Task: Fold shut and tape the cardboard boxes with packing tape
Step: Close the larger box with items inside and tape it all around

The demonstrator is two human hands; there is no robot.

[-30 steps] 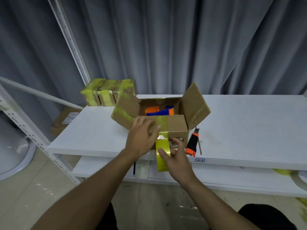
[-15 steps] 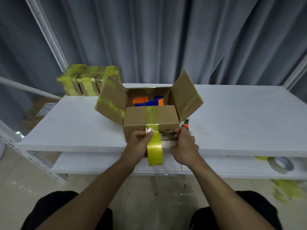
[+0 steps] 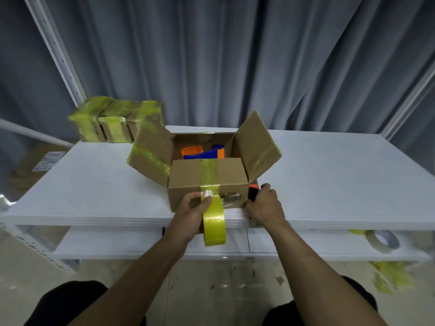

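- A grey curtain (image 3: 235, 55) is hung behind everything, well beyond both hands.
- A white table (image 3: 341, 180) is spread under and ahead of the hands, and its near edge is crossed by both wrists.
- A lower shelf (image 3: 117, 241) is seen beneath the forearms.
- The box (image 3: 186, 172) is set on the table just ahead of the hands, at the near edge. Its near flap is folded down, while the side flaps are stood up and outward, one beyond the left hand and one beyond the right.
- Three taped boxes (image 3: 115, 121), wrapped in yellow, are stacked side by side far ahead of the left hand, at the back corner.
- A carton (image 3: 35, 165) is left on the floor, well off to the left of the left hand.
- The left hand (image 3: 190, 212) is curled round the tape (image 3: 214, 224), with the thumb laid on the roll's top against the box front.
- The right hand (image 3: 266, 205) is clenched on a knife (image 3: 253, 192) beside the box's right front corner; only the orange and black top of the handle is shown above the fist.
- The yellow tape is held on edge between the two hands, touching the box front.
- A strip (image 3: 208, 170) is run from the roll up the front and over the near flap.
- A pale roll (image 3: 382, 241) is laid on the lower shelf, well to the right of the right hand.
- Yellow scraps (image 3: 393, 276) are scattered on the floor below that roll.
- An orange part (image 3: 191, 151) and a blue part (image 3: 207, 154) are seen inside the box, beyond the near flap.
- A label (image 3: 231, 198) is stuck on the box front, between the hands.
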